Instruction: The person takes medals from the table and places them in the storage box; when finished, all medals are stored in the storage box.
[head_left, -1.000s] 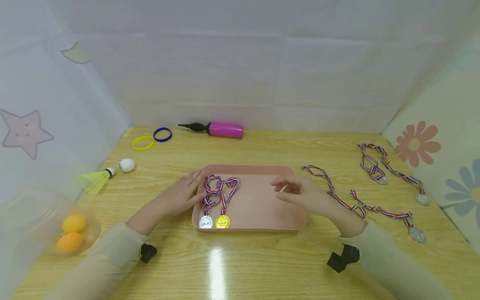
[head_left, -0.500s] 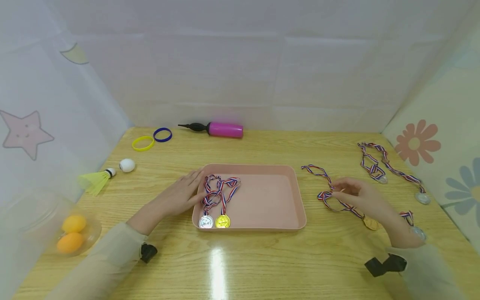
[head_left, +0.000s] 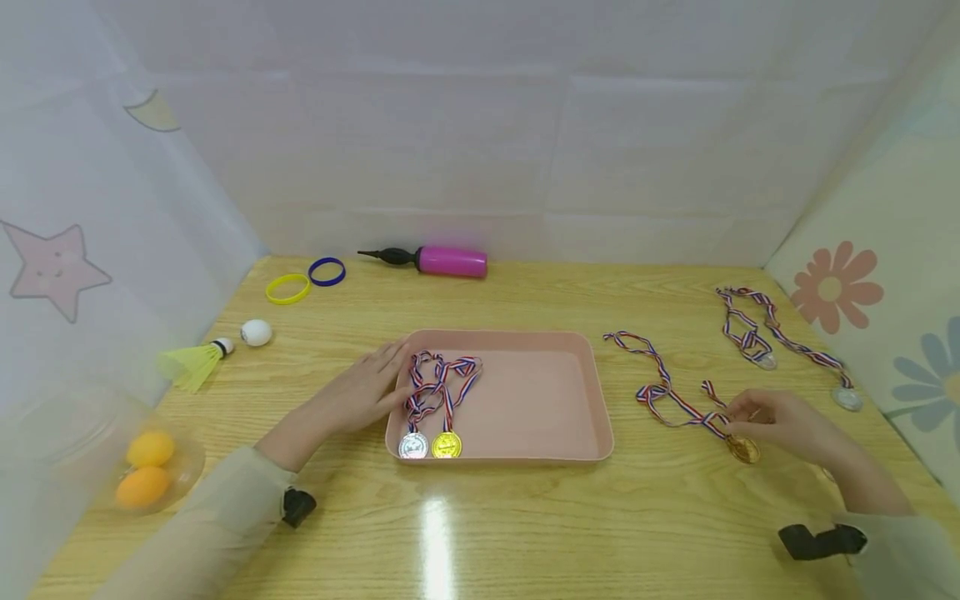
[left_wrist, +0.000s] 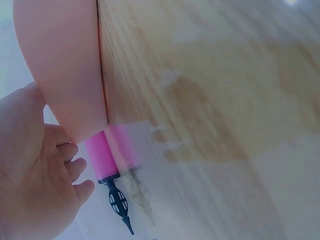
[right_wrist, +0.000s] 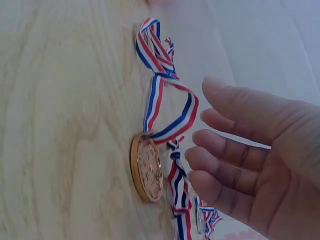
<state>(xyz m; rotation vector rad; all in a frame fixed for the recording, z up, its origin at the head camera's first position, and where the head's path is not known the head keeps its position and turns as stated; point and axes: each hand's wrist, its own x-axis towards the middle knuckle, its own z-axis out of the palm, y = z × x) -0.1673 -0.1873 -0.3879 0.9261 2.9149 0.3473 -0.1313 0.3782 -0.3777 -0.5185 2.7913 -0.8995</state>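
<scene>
My left hand (head_left: 360, 392) holds the left rim of a pink tray (head_left: 540, 400), its thumb over the inside and its fingers along the outer wall. Inside that tray lie a silver medal (head_left: 413, 445) and a gold medal (head_left: 447, 444) with tangled striped ribbons. My right hand (head_left: 787, 425) is by a bronze-coloured medal (right_wrist: 147, 167) on the table right of the tray. In the right wrist view its thumb and fingers are apart, loosely bent, with nothing between them. The medal's striped ribbon (head_left: 660, 367) trails away toward the back.
Another silver medal (head_left: 847, 398) and tangled ribbons lie at the far right. At the back are a pink hand pump (head_left: 452, 261), a yellow wristband (head_left: 288, 289) and a blue one (head_left: 327, 272). A shuttlecock (head_left: 191, 365), a white ball (head_left: 256, 332) and orange balls (head_left: 150, 448) in a clear container stand left.
My right hand has moved from above the tray, past the ribbon, rightward and nearer me to the bronze-coloured medal. My left hand has stayed on the tray's rim.
</scene>
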